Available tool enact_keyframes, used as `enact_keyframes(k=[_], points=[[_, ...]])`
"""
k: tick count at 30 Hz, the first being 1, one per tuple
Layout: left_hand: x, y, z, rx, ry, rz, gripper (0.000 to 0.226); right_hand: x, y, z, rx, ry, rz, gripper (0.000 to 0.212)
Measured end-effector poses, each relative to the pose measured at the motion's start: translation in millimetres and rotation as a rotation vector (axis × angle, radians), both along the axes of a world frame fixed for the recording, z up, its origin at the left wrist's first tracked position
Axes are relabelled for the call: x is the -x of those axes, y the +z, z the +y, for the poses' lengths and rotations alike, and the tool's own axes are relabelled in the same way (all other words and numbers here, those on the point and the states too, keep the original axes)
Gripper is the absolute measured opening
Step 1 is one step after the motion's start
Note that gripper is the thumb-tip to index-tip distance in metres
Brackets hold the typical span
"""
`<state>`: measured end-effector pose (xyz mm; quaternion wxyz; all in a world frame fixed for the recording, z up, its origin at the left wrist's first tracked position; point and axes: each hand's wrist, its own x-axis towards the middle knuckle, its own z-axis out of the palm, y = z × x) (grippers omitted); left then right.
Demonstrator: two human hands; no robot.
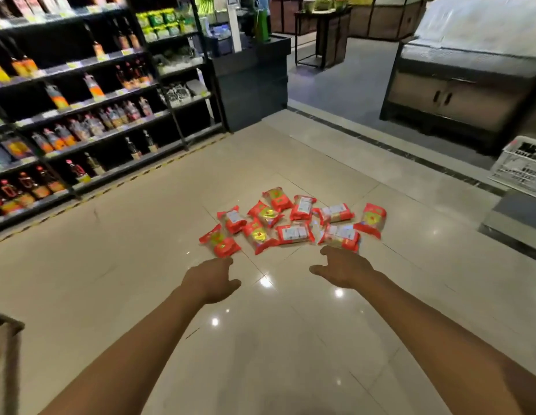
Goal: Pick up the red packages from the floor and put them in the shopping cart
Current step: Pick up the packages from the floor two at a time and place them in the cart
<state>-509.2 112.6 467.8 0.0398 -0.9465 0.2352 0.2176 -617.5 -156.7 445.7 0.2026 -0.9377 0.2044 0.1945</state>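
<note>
Several red packages lie scattered in a loose heap on the pale tiled floor ahead of me. My left hand reaches forward with fingers apart, its fingertips just short of the nearest left package. My right hand is stretched out too, fingers spread, right at the near edge of a package on the right side of the heap. Neither hand holds anything. A corner of what may be the shopping cart shows at the lower left edge.
Dark shelves full of bottles run along the left. A dark counter stands behind the heap. A covered display case fills the right, with a white plastic crate and a low platform beside it.
</note>
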Motion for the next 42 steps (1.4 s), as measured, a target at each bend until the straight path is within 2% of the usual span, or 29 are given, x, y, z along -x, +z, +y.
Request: enact_keyframes(k=[6,10,13,19,23,27,30,36,42], points=[[-118.3,-34.5,-86.9,0.012,-0.090,0.051,0.065,-87.9,-23.8,-78.9,-0.011,-0.048,0.052,0.079],[-216.0,-67.3,-150.9,0.066,-0.159,0.106,0.067,-168.1,-33.0,-131.7,0.040,-0.083,0.117,0.069],[-292.2,-86.6,-205.1,0.079,-0.208,0.157,0.066,-225.8,-36.4,-170.1,0.044,-0.155,0.154,0.077],[-413.1,-134.1,-310.5,0.085,-0.262,0.227,0.093,-324.8,-37.9,-251.6,0.029,-0.206,0.230,0.071],[-471.2,-171.7,-373.3,0.027,-0.302,0.226,0.082,-380.9,-74.2,-312.5,-0.024,-0.204,0.283,0.066],[-523.6,-236.4,-436.1,-0.057,-0.326,0.225,0.078,-440.0,-161.6,-381.0,-0.074,-0.188,0.328,0.069],[-565.9,-310.0,-486.6,-0.090,-0.283,0.259,0.078,-491.1,-262.3,-443.6,-0.143,-0.190,0.383,0.084],[-645.7,-513.2,-585.1,-0.195,-0.193,0.374,0.080,-585.1,-484.7,-555.3,-0.266,-0.207,0.521,0.085],[-693.5,-726.9,-638.0,-0.276,-0.140,0.425,0.082,-635.3,-702.9,-616.0,-0.231,-0.101,0.566,0.082]])
